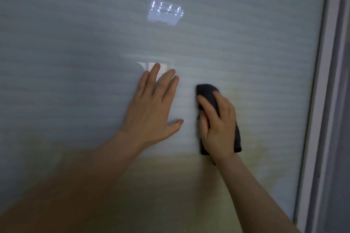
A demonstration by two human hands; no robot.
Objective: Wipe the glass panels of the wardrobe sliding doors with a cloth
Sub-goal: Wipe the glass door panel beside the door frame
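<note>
Left hand point(151, 108) flat on pale frosted glass door panel point(75, 43), fingers straight, spread. Right hand point(219, 126) just beside it, apart, fingers curled over dark grey folded cloth point(207, 91), pressing it against panel. Pale frame strip point(320, 100) along panel's right edge.

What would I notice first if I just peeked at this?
Two hands in the middle of the glass: the left hand lies flat with spread fingers, and the right hand holds a dark cloth against it. Above them a bright reflection glows.
</note>
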